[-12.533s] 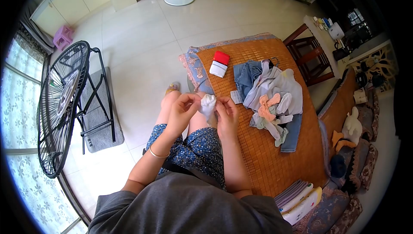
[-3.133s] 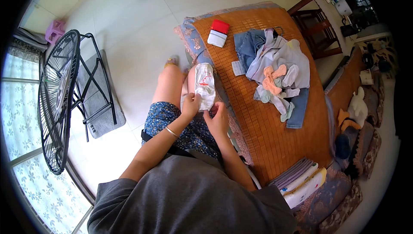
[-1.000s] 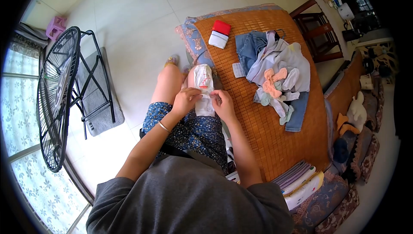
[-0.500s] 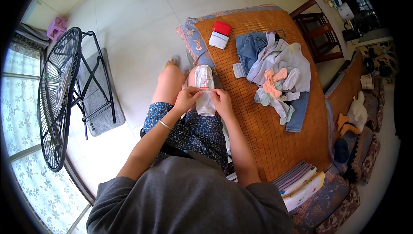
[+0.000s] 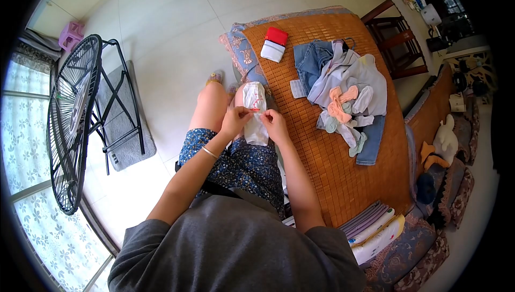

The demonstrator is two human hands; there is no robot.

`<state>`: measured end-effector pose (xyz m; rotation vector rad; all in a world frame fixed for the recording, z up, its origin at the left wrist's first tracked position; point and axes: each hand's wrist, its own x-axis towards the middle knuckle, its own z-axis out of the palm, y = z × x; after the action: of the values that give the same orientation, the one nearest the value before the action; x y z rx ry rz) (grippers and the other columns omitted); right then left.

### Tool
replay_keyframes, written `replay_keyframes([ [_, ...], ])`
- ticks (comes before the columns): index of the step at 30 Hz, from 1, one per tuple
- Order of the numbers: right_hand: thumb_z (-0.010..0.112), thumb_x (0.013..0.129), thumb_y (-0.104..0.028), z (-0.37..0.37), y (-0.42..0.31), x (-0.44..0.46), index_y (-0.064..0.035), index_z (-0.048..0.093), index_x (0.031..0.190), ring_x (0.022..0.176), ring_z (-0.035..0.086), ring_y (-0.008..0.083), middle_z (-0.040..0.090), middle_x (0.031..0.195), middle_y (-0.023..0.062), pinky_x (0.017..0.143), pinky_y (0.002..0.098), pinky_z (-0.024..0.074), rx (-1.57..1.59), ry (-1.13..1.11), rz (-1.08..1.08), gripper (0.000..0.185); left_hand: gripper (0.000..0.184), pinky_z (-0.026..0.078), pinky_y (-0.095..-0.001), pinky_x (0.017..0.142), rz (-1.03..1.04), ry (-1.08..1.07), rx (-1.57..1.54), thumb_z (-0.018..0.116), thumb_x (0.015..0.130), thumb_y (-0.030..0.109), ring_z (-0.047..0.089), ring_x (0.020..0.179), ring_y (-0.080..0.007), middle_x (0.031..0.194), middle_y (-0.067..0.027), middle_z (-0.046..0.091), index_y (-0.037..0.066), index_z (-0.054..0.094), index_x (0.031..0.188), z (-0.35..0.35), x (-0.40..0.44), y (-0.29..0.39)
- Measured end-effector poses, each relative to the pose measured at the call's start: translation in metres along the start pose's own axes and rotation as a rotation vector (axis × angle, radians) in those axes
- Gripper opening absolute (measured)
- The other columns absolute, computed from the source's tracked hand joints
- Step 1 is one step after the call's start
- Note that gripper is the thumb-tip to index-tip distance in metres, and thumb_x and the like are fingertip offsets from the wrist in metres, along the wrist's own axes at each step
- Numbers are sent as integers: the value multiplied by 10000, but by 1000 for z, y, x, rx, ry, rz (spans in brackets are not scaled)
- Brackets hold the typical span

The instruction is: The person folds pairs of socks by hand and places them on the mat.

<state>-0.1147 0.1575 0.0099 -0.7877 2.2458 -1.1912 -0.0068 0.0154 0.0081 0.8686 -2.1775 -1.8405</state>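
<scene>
Across my right thigh lies a narrow white folded cloth with a red print; what kind of garment it is, I cannot tell. My left hand pinches it at the middle from the left side, below the red print. From the right, my right hand pinches the same part, its fingertips close to those of my left hand. One end of the cloth reaches toward my knee and the other toward my shorts.
To my right, a brown woven mat covers a padded seat. On it are a heap of clothes with jeans and small socks, a folded red-and-white piece, and folded cloths. A black corded chair stands left.
Both hands have shifted very slightly, still pinching the middle of the white cloth. Nothing else has visibly moved.
</scene>
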Motion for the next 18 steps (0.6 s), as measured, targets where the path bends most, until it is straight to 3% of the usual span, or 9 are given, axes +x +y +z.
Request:
replay_keyframes([
  [4, 644, 849, -117, 6, -3, 0, -7, 621, 914, 723, 592, 179, 624, 804, 106, 643, 302, 463, 67, 31, 80, 130, 92, 488, -289, 659, 44, 166, 39, 672, 807, 84, 593, 708, -170, 778, -80, 635, -2, 654, 834, 11, -11, 18],
  [6, 639, 844, -101, 6, -8, -2, -16, 618, 945, 768, 598, 198, 630, 841, 111, 680, 316, 466, 100, 74, 79, 134, 86, 495, -348, 731, 319, 377, 410, 650, 766, 26, 593, 819, -274, 883, -123, 612, 4, 636, 848, 12, -15, 23],
  [7, 632, 834, -84, 3, -15, -6, -19, 613, 972, 837, 590, 227, 629, 898, 110, 732, 340, 461, -131, 188, -82, 154, 86, 495, -348, 731, 319, 377, 410, 650, 766, 26, 593, 819, -274, 883, -123, 612, 4, 636, 848, 12, -14, 19],
  [8, 625, 824, -67, -1, -22, -9, -23, 607, 999, 906, 583, 256, 628, 955, 110, 785, 363, 455, -363, 301, -243, 182, 142, 488, -371, 766, 387, 284, 412, 640, 756, 21, 578, 868, -304, 925, -133, 601, 15, 636, 898, 10, -13, 13],
  [9, 625, 824, -67, -4, -35, -15, -23, 607, 999, 906, 583, 256, 628, 955, 110, 785, 363, 455, -364, 300, -242, 182, 202, 480, -393, 801, 453, 189, 413, 631, 746, 17, 562, 918, -334, 966, -143, 590, 25, 636, 948, 11, -14, 9],
  [11, 616, 802, -54, -6, -57, -28, -17, 603, 1056, 1007, 540, 311, 600, 1067, 111, 869, 410, 427, -454, 94, -321, 256, 217, 473, -389, 805, 443, 171, 424, 631, 747, 39, 566, 920, -309, 948, -121, 604, 48, 644, 963, 14, -16, 5],
  [16, 614, 807, -80, 7, -42, -50, 4, 576, 1170, 1040, 538, 321, 569, 1160, 128, 901, 420, 428, -480, 163, -313, 374, 275, 446, -387, 858, 460, 69, 484, 628, 775, 106, 559, 954, -290, 996, -85, 612, 80, 637, 1049, 7, -40, 23],
  [18, 603, 825, -102, 6, -38, -56, 8, 532, 1234, 1125, 511, 335, 531, 1249, 144, 947, 425, 412, -456, 102, -288, 430, 421, 432, -390, 907, 518, -1, 669, 623, 812, 151, 523, 1048, -299, 1153, -95, 553, 77, 559, 1222, 1, -51, 26],
])
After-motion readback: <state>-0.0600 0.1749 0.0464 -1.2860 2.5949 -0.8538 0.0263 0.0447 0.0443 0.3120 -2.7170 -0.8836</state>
